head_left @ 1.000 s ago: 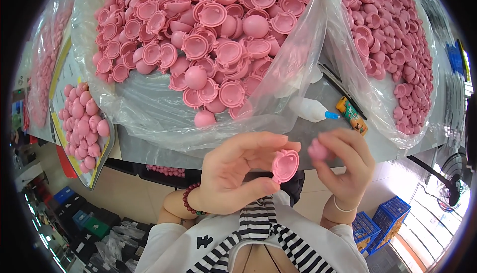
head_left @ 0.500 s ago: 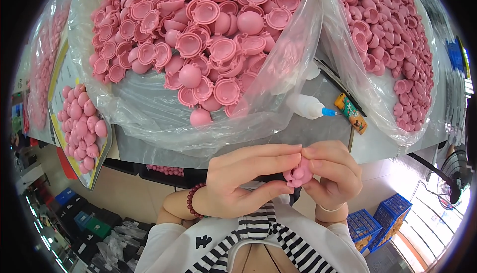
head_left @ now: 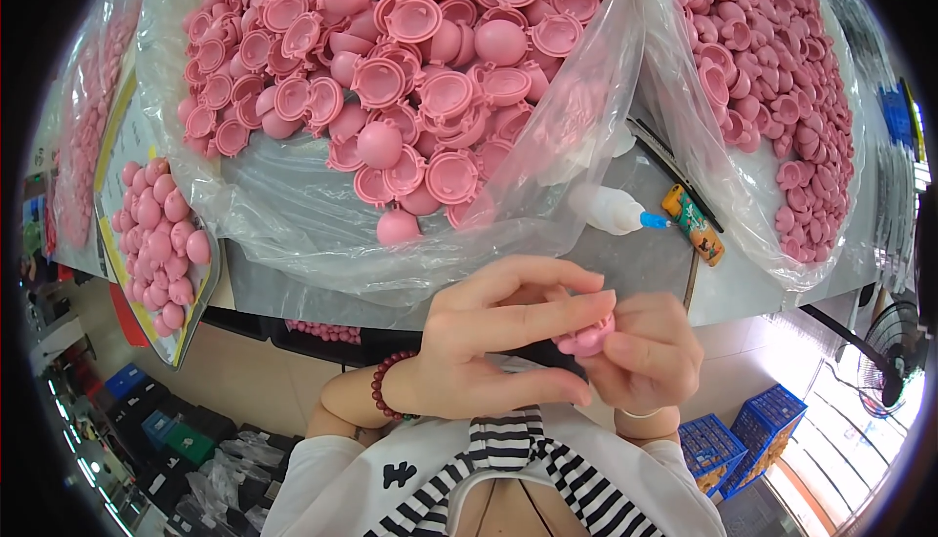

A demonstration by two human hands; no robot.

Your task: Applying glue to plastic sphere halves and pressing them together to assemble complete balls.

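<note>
Between my hands is a small pink plastic part (head_left: 586,340), rounded with little knobs; its far side is hidden by fingers. My right hand (head_left: 653,353) pinches it between thumb and fingers. My left hand (head_left: 493,337) has its fingers stretched and spread, the thumb away from the part. Its index fingertip reaches the part's upper edge; whether it presses there I cannot tell. Beyond my hands, a clear plastic bag (head_left: 322,268) lies open with a heap of pink half-shells (head_left: 449,92). A white squeeze bottle (head_left: 616,211) with a blue tip lies on the grey table (head_left: 278,288).
An orange and green lighter (head_left: 696,226) and black tweezers-like tools (head_left: 674,166) lie right of the bottle. Farther right is another bag of pink shells (head_left: 772,97). Pink ball-shaped pieces (head_left: 156,244) are piled on a board at left. Blue crates (head_left: 767,429) stand on the floor.
My left thumb and fingers have come off the pink part and spread apart. The part has turned in my right hand, which has shifted slightly left and down.
</note>
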